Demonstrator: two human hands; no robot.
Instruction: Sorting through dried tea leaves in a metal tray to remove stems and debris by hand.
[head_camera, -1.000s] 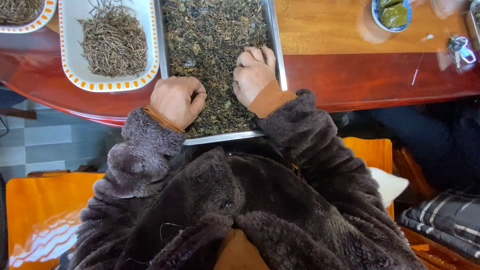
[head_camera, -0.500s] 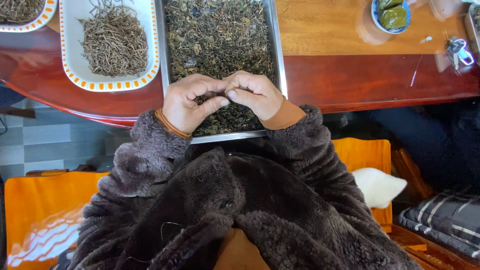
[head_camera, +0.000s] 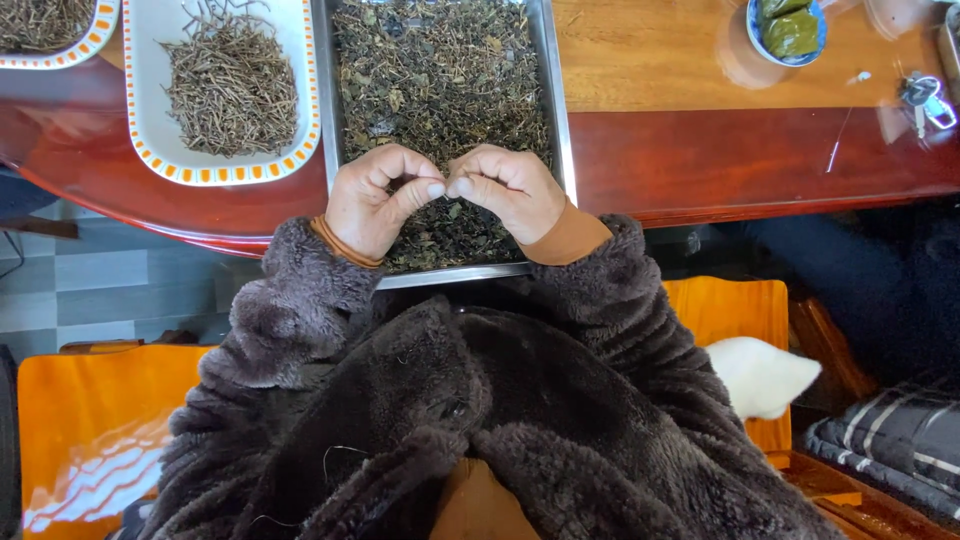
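Note:
A metal tray (head_camera: 558, 120) full of dried dark green leaves (head_camera: 440, 80) sits at the table's near edge. My left hand (head_camera: 375, 200) and my right hand (head_camera: 510, 190) hover over its near part, fingers curled, thumbs and fingertips meeting between them. They pinch a small bit of dried leaf; the piece itself is too small to make out. To the left stands a white dish with an orange-dotted rim (head_camera: 140, 130) that holds a heap of brown dried stems (head_camera: 230, 85).
The table (head_camera: 720, 150) is glossy red-brown wood. A second dotted dish of stems (head_camera: 50, 25) is at far left. A small blue bowl with green wrapped pieces (head_camera: 788, 28) and a bunch of keys (head_camera: 922, 92) lie at right. Orange chair seats are below.
A second ago both hands lay apart in the leaves, knuckles up. They rose and came together over the tray's near part, and now pinch at one spot between their fingertips.

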